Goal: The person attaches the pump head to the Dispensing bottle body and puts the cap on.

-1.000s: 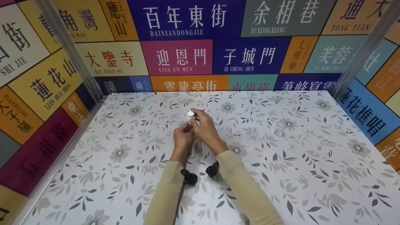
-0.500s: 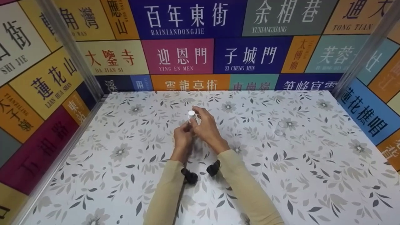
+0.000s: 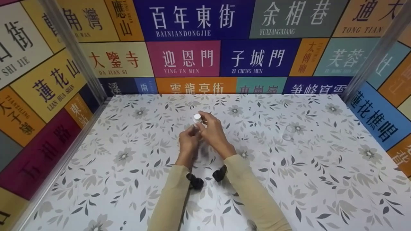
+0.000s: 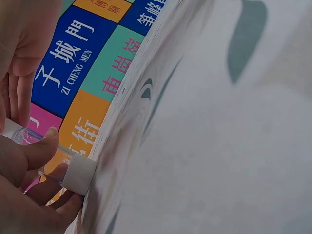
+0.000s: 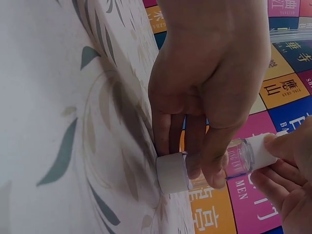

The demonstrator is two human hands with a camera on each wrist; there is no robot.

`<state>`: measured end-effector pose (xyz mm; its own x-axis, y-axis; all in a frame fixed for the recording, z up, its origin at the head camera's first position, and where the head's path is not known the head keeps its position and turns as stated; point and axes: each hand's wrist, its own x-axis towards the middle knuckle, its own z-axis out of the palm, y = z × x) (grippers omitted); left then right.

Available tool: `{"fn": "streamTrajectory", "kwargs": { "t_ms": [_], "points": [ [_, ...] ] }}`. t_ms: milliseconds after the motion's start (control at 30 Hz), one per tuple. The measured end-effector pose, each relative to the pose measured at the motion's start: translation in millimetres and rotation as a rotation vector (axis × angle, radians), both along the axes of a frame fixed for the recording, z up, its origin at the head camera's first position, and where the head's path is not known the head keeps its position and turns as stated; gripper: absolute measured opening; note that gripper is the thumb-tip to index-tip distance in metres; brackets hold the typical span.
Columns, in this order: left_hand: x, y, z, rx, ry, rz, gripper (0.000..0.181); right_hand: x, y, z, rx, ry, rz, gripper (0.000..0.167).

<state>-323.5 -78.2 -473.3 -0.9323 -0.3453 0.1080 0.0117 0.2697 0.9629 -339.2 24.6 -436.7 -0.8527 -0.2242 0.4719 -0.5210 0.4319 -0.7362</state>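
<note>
A small clear bottle stands near the middle of the table, with a white cap (image 3: 197,117) on top and a white end piece (image 4: 80,173) at its bottom. My left hand (image 3: 188,141) grips the clear body low down, just above the white end, which looks to be at the tabletop. From the other side my right hand (image 3: 213,131) pinches the white cap (image 5: 261,150) between thumb and fingers. Between both hands the clear wall (image 5: 236,158) shows in the right wrist view. Fingers hide much of the bottle in the head view.
To the right on the patterned tabletop (image 3: 321,192) stands a clear glass (image 3: 289,133). Panels with large characters (image 3: 186,59) line the back and sides. Transparent edge strips (image 3: 78,57) run up the corners. A black wrist camera (image 3: 195,182) sits at each sleeve.
Both hands and the bottle stay at nearly the same spot. The right fingers shift slightly at the cap. The glass has not moved on the table.
</note>
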Motion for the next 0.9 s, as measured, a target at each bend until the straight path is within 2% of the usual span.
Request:
{"fn": "streamTrajectory", "kwargs": {
  "t_ms": [167,533,733,900],
  "points": [
    [-1.1,0.5,-0.1,0.021,-0.006,0.008,0.026,0.4,-0.3,2.1,-0.004,-0.006,-0.001,0.045],
    [0.3,0.6,0.7,0.024,-0.034,0.018,0.020,-0.8,-1.5,-1.3,0.007,0.055,0.005,0.039],
    [0.0,0.8,-0.3,0.026,-0.025,0.012,0.029,-0.7,-0.7,-1.3,0.008,0.047,-0.015,0.045],
    [0.1,1.3,-0.4,0.078,0.017,-0.007,0.033,-0.6,-0.4,-1.1,-0.021,0.029,0.023,0.046]
  ]
}}
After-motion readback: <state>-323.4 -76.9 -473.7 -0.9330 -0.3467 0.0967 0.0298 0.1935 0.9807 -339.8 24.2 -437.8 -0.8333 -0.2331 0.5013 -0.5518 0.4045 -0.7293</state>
